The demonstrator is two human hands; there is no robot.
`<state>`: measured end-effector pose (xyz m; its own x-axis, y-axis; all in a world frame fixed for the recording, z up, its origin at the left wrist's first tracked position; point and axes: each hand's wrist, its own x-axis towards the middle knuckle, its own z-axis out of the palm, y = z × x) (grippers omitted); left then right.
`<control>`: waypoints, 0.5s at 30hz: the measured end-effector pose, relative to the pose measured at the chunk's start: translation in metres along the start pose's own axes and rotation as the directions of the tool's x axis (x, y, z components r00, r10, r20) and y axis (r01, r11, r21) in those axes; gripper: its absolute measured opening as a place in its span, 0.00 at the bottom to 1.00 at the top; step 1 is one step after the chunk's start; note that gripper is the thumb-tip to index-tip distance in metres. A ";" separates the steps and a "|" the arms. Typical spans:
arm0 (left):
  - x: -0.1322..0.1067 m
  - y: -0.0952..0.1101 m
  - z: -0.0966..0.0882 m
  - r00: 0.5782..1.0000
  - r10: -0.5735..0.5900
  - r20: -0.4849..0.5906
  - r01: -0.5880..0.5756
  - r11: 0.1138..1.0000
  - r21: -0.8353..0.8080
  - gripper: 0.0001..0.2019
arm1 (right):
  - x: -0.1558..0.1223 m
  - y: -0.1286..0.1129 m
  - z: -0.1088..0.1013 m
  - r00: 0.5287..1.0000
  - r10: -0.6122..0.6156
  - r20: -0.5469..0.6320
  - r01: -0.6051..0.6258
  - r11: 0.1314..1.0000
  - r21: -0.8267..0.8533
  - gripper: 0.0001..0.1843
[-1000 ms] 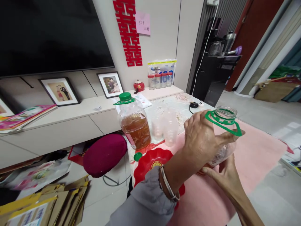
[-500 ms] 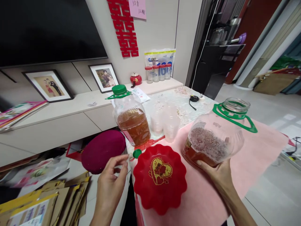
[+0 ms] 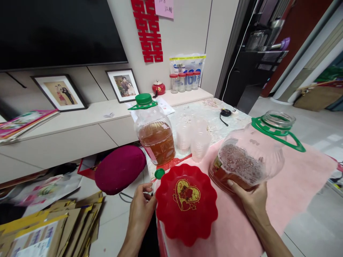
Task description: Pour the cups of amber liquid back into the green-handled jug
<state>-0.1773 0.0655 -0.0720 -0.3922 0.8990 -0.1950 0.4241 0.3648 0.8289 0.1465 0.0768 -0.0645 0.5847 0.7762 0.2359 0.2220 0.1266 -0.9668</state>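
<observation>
My right hand [image 3: 250,200] grips the lower side of a large clear plastic jug [image 3: 270,157]. The jug has a green handle, an uncapped mouth and foamy amber liquid inside, and it leans to the right over the pink cloth. Beside the left rim of a red scalloped plate [image 3: 198,225] is my left hand [image 3: 140,210], its fingers curled in close to the table's edge. What these fingers hold, if anything, is hidden. A small green cap [image 3: 159,174] lies just beyond them. Farther back stands a second jug [image 3: 157,139] of amber liquid, with its green cap on.
Clear plastic cups [image 3: 199,142] stand in stacks between the jugs. A black tape measure [image 3: 225,112] lies on the flowered tablecloth. Red-lidded jars [image 3: 181,82] line the cabinet. At left are a maroon stool [image 3: 120,169] and flattened cardboard [image 3: 72,228] on the floor.
My left hand has moved right and slightly down, up to the plate's left rim. My right hand keeps its hold on the jug. The whole view has shifted slightly.
</observation>
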 end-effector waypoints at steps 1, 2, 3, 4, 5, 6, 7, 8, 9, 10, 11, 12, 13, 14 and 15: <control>0.002 -0.001 0.000 1.000 -0.015 0.008 0.015 1.000 0.019 0.25 | 0.000 -0.001 0.002 1.000 0.005 -0.001 -0.005 1.000 0.016 0.52; 0.003 -0.003 -0.001 0.999 -0.026 0.022 0.025 0.999 0.039 0.23 | -0.001 -0.002 0.003 1.000 0.018 0.002 -0.019 0.999 0.032 0.53; 0.005 -0.004 -0.001 0.999 -0.031 0.039 0.029 0.998 0.058 0.20 | -0.001 -0.002 0.004 0.999 0.036 0.006 -0.036 0.998 0.044 0.54; 0.006 -0.004 -0.002 0.998 -0.029 0.059 0.025 0.997 0.074 0.18 | -0.001 -0.003 0.004 0.999 0.053 0.008 -0.053 0.997 0.050 0.54; 0.006 -0.004 -0.002 0.997 -0.022 0.074 0.015 0.996 0.088 0.16 | -0.001 -0.003 0.004 0.998 0.066 0.010 -0.067 0.996 0.052 0.55; 0.006 -0.004 -0.002 0.997 -0.010 0.081 0.002 0.995 0.101 0.15 | -0.001 -0.003 0.003 0.997 0.073 0.014 -0.073 0.996 0.055 0.56; 0.006 -0.003 -0.003 0.997 0.003 0.083 -0.012 0.993 0.113 0.14 | -0.002 -0.003 0.003 0.997 0.071 0.018 -0.072 0.996 0.058 0.58; 0.005 -0.003 -0.003 0.997 0.017 0.075 -0.026 0.992 0.125 0.14 | -0.002 -0.003 0.002 0.998 0.063 0.024 -0.065 0.996 0.058 0.59; 0.005 -0.003 -0.003 0.998 0.028 0.056 -0.036 0.990 0.136 0.14 | -0.002 -0.004 0.002 0.998 0.052 0.029 -0.054 0.997 0.055 0.61; 0.004 -0.003 -0.003 0.999 0.037 0.033 -0.042 0.988 0.147 0.14 | -0.002 -0.004 0.001 0.998 0.043 0.036 -0.045 0.998 0.050 0.62; 0.004 -0.004 -0.002 0.999 0.046 0.007 -0.046 0.987 0.157 0.15 | -0.001 -0.004 0.001 0.998 0.036 0.043 -0.038 0.998 0.045 0.63; 0.005 -0.006 -0.002 0.998 0.053 -0.018 -0.049 0.985 0.166 0.16 | -0.001 -0.004 0.001 0.998 0.035 0.048 -0.036 0.999 0.040 0.63; 0.006 -0.008 -0.001 0.997 0.062 -0.041 -0.054 0.983 0.175 0.17 | -0.001 -0.003 0.000 0.998 0.036 0.048 -0.038 0.999 0.036 0.62; 0.008 -0.010 0.000 0.995 0.073 -0.063 -0.060 0.981 0.185 0.18 | -0.001 -0.002 0.000 0.998 0.038 0.046 -0.040 0.999 0.036 0.60; 0.010 -0.012 0.000 0.993 0.085 -0.080 -0.068 0.978 0.195 0.19 | -0.001 -0.001 0.000 0.999 0.038 0.039 -0.039 0.999 0.038 0.59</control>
<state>-0.1860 0.0697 -0.0842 -0.4186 0.9046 -0.0808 0.6010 0.3426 0.7220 0.1455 0.0757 -0.0643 0.5620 0.8038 0.1950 0.1693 0.1191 -0.9784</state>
